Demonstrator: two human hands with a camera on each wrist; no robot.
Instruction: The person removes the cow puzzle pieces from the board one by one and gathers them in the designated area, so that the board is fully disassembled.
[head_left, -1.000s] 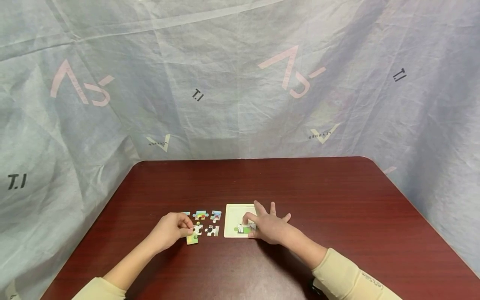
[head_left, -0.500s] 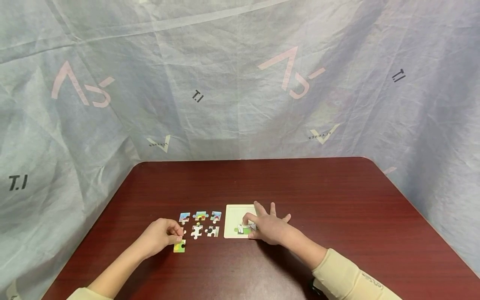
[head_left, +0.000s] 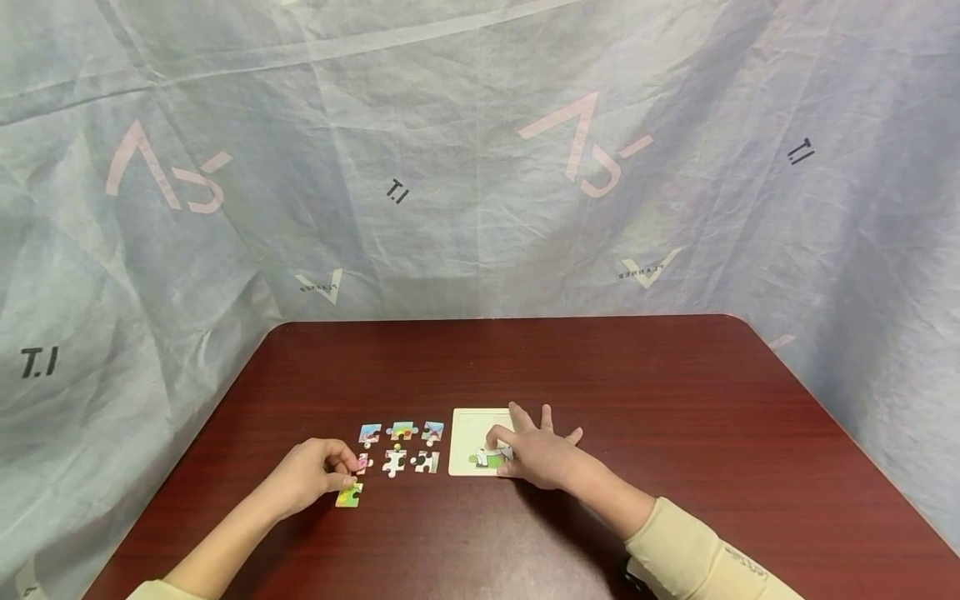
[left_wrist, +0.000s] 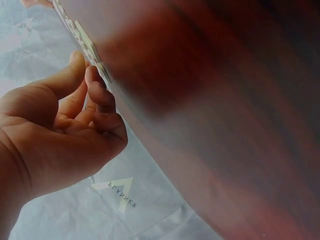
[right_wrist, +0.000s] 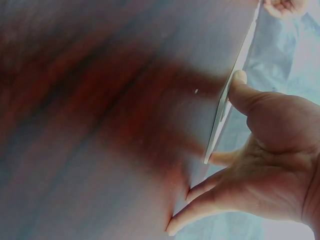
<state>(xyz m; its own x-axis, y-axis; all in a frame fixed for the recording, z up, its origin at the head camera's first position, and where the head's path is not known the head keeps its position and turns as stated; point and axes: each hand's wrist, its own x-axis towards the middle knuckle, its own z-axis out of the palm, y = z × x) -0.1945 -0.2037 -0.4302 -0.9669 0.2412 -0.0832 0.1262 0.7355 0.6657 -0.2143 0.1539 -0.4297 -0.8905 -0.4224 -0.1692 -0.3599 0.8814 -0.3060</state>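
My left hand (head_left: 303, 475) pinches a green and yellow jigsaw piece (head_left: 348, 497) at its upper edge, low over the table. Just beyond the fingertips lies a pink jigsaw piece (head_left: 363, 463), partly covered by them. My right hand (head_left: 542, 454) rests with spread fingers over the right side of a pale square puzzle tray (head_left: 467, 422). Its thumb touches the tray's near edge, and a bent forefinger reaches over a green and white piece (head_left: 489, 459) inside. The hand hides the tray's right part. In the right wrist view the tray (right_wrist: 215, 134) appears edge-on.
Several loose jigsaw pieces lie in two rows left of the tray, among them a white piece (head_left: 394, 462), a black and white piece (head_left: 426, 462) and a blue and yellow piece (head_left: 402, 431). The dark red table (head_left: 630, 367) ends at a grey cloth backdrop (head_left: 480, 208).
My left hand has moved left and slightly nearer with the green and yellow jigsaw piece, uncovering the white and pink pieces. The right hand and tray have stayed in place.
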